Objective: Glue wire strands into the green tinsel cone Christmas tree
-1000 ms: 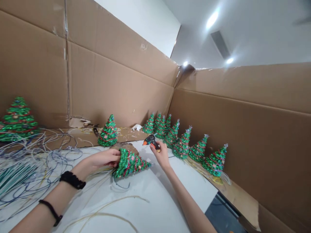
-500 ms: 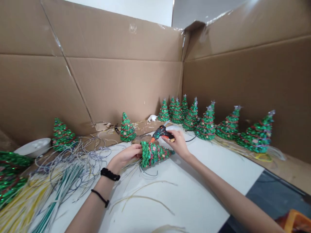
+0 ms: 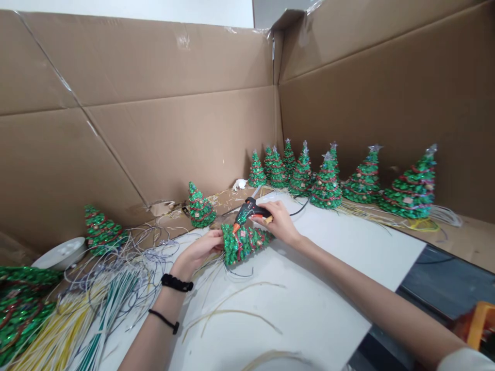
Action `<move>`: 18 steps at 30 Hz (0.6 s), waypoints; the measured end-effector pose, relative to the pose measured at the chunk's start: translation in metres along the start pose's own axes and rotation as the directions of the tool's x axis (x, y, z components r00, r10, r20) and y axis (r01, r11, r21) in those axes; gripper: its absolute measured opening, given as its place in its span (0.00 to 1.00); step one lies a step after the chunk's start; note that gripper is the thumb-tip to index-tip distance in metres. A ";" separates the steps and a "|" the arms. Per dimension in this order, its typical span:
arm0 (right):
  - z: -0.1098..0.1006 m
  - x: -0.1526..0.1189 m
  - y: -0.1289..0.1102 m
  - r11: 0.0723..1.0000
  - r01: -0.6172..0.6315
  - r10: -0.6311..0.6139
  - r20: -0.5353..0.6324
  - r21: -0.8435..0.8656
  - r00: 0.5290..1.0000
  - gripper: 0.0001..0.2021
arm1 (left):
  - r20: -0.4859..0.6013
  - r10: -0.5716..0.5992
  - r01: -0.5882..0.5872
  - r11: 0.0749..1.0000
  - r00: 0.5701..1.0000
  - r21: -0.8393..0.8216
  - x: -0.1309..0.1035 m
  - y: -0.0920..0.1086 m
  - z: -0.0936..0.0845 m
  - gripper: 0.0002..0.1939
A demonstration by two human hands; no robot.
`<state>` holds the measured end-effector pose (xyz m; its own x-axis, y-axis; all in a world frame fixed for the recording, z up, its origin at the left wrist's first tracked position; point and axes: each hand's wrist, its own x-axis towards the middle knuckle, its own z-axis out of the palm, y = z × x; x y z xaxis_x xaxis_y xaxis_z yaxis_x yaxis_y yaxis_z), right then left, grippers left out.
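A small green tinsel Christmas tree (image 3: 247,244) lies on its side over the white board, its base toward the left and its tip toward the right. My left hand (image 3: 207,246) grips it at the base, with the fingertips partly hidden behind it. Thin wires trail out below the base. My right hand (image 3: 279,220) is wrapped round the handle of a black hot glue gun (image 3: 248,208). The gun's orange nozzle points down and left at the tree's upper side near the base, and seems to touch it.
Several finished trees (image 3: 327,180) with silver stars line the back right. Another tree (image 3: 200,205) stands behind my left hand. Tangled wires and yellow and green wire bundles (image 3: 65,319) cover the left, near a white bowl (image 3: 60,254). Cardboard walls (image 3: 185,139) enclose the back.
The glue gun has moved left and down, bringing its nozzle onto the tree near the base. The camera view has shifted and tilted slightly. My left hand keeps its hold.
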<state>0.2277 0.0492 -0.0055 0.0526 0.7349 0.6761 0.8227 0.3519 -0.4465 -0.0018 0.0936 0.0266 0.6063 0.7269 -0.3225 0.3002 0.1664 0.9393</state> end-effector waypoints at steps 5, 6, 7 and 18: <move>-0.002 0.000 0.000 1.000 0.010 -0.009 -0.022 0.013 1.000 0.16 | 0.004 0.001 -0.001 1.000 1.000 -0.016 0.000 0.000 0.000 0.09; -0.002 0.000 0.000 1.000 0.013 -0.013 -0.021 0.016 1.000 0.16 | 0.002 0.001 -0.001 1.000 1.000 -0.022 0.000 0.000 0.000 0.09; -0.001 0.000 0.000 1.000 0.016 -0.016 -0.019 0.020 1.000 0.16 | 0.002 0.001 -0.001 1.000 1.000 -0.026 0.000 0.001 0.000 0.08; -0.003 0.001 0.002 0.999 0.028 -0.028 -0.002 0.031 1.000 0.16 | 0.021 0.023 -0.022 0.997 1.000 -0.071 0.000 0.001 0.001 0.07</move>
<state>0.2309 0.0494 -0.0041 0.0308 0.7233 0.6899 0.8061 0.3901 -0.4449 -0.0012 0.0930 0.0272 0.6283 0.7165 -0.3030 0.2339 0.1975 0.9520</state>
